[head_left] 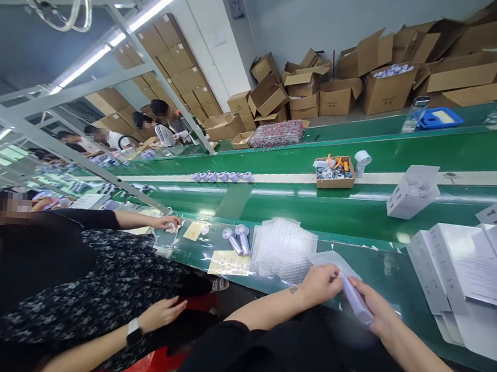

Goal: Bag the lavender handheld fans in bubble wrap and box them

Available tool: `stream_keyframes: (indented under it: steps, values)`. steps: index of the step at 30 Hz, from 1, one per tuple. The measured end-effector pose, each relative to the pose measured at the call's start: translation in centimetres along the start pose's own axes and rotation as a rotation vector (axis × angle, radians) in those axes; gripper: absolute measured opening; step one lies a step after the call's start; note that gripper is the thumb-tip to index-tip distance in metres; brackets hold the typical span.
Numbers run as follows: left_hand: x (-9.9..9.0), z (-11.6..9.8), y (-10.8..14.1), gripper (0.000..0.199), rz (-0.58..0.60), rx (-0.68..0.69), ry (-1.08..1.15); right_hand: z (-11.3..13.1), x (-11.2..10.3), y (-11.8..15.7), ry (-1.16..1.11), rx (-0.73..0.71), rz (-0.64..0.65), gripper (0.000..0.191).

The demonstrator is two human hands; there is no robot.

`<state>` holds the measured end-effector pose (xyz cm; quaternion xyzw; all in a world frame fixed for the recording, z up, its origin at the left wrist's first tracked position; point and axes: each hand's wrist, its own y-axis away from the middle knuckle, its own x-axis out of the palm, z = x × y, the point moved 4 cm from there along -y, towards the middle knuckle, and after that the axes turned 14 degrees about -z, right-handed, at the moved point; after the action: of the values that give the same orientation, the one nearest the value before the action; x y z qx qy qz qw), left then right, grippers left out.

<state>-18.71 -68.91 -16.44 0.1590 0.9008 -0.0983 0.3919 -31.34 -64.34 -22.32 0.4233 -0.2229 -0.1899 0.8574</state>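
A light purple handheld fan point(356, 302) is in my right hand point(373, 306), the fingers wrapped round its handle. Its far end is covered by a translucent plastic bag point(337, 262). My left hand point(322, 281) is closed in a pinch at the bag's edge, beside the fan. Just left of my hands lies a stack of bubble wrap bags point(284, 250) on the green bench. Two more purple fans point(242, 239) lie beyond the stack, near a yellowish printed sheet point(229, 262).
White boxes point(439, 270) stand at the right, with an opened white box point(414, 190) behind. Across the belt point(281, 196) sits a carton of tools and parts point(335, 173). A co-worker's hand point(168, 222) rests on the bench at left; another co-worker's arm point(156, 315) reaches in below.
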Motion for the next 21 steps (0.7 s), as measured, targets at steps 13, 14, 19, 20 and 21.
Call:
stream_keyframes:
  steps: [13, 14, 19, 20, 21]
  values:
    - [-6.3, -0.2, -1.7, 0.036, 0.02, -0.336, 0.617, 9.8, -0.6, 8.2, 0.546, -0.671, 0.021, 0.021]
    - [-7.0, -0.4, -2.3, 0.053, 0.02, -0.23, 0.658, 9.8, 0.2, 8.8, 0.518, -0.703, 0.088, 0.023]
    - [-5.1, -1.7, -4.0, 0.103, 0.376, -0.01, 0.667, 8.1, 2.6, 9.4, 0.422, -0.826, 0.256, 0.028]
    - [-4.4, -1.9, -4.1, 0.091, 0.376, -0.012, 0.679, 7.6, 2.4, 9.3, 0.379, -0.816, 0.255, 0.028]
    - [-3.8, -2.1, -4.2, 0.079, 0.352, -0.023, 0.703, 7.1, 1.9, 9.1, 0.318, -0.792, 0.238, 0.028]
